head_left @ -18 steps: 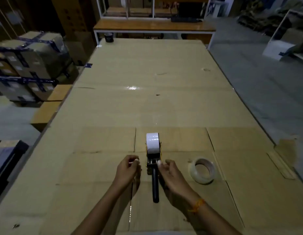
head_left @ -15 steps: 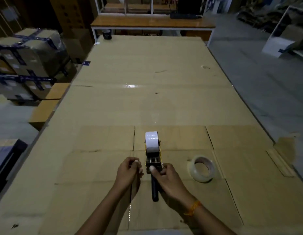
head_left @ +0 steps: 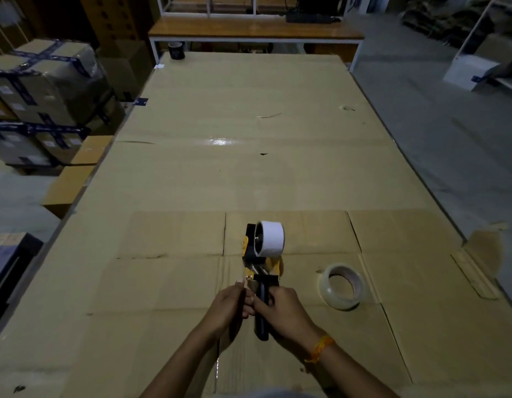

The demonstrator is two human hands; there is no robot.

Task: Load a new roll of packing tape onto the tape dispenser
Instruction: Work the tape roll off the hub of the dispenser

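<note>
The tape dispenser (head_left: 259, 255), black and yellow with a dark handle, lies on the cardboard-covered table (head_left: 249, 168) at near centre. A white tape roll (head_left: 272, 238) sits on its hub at the far end. My right hand (head_left: 280, 310) is wrapped around the handle. My left hand (head_left: 233, 303) pinches what looks like the tape's loose end beside the dispenser's front plate; the strip itself is too thin to make out. A second, mostly used clear tape roll (head_left: 342, 285) lies flat on the table to the right of the dispenser.
A dark tape roll (head_left: 176, 50) stands at the table's far left corner. Stacked, strapped cartons (head_left: 45, 90) and loose boxes (head_left: 67, 188) line the floor on the left. A wooden bench (head_left: 254, 31) stands beyond the table. Bare grey floor runs along the right.
The dispenser has tilted onto its side, showing the roll's hub. My right hand has slid from the front plate down onto the handle, and my left hand has closed in beside it.
</note>
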